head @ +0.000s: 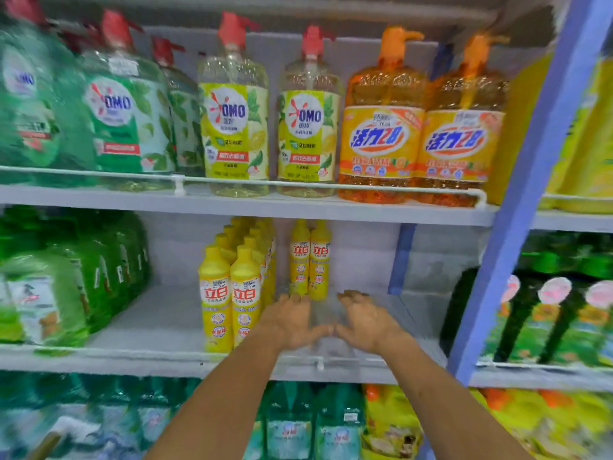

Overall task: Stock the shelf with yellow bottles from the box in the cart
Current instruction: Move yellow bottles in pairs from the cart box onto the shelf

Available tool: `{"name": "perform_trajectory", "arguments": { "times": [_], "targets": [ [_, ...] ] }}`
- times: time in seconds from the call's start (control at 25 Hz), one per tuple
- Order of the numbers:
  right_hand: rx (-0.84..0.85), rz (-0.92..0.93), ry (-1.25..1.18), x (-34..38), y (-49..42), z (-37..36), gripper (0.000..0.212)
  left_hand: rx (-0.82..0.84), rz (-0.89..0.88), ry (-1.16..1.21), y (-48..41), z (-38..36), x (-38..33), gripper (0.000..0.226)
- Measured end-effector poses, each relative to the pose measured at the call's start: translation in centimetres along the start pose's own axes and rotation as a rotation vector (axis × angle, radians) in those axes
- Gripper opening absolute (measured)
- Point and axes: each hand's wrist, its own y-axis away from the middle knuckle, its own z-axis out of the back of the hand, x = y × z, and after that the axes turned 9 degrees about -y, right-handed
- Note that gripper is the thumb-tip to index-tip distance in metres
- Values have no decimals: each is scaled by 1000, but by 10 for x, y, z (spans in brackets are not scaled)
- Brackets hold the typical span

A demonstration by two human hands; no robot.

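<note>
Two yellow bottles (310,260) stand side by side deep on the middle shelf (159,327). To their left, several more yellow bottles (232,293) stand in two rows running front to back. My left hand (290,322) and my right hand (366,322) reach over the shelf just in front of the two back bottles, palms down, fingers loosely spread, holding nothing. My left fingertips are close below the left back bottle. The box and cart are out of view.
Green detergent bottles (56,287) fill the shelf's left end. Large pump bottles (306,117) stand on the shelf above. A blue upright (530,180) bounds the bay on the right, with dark green bottles (557,310) beyond. A low rail (318,361) runs along the shelf front.
</note>
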Motion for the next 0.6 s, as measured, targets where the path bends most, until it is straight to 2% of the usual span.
{"name": "perform_trajectory", "arguments": {
  "times": [0.24,0.6],
  "targets": [
    [-20,-4,113,73,104,-7,74,-73,-118,-106,122,3,23,84],
    [4,123,178,182,174,-71,79,45,17,-130,257,-29,103,87]
  ]
}}
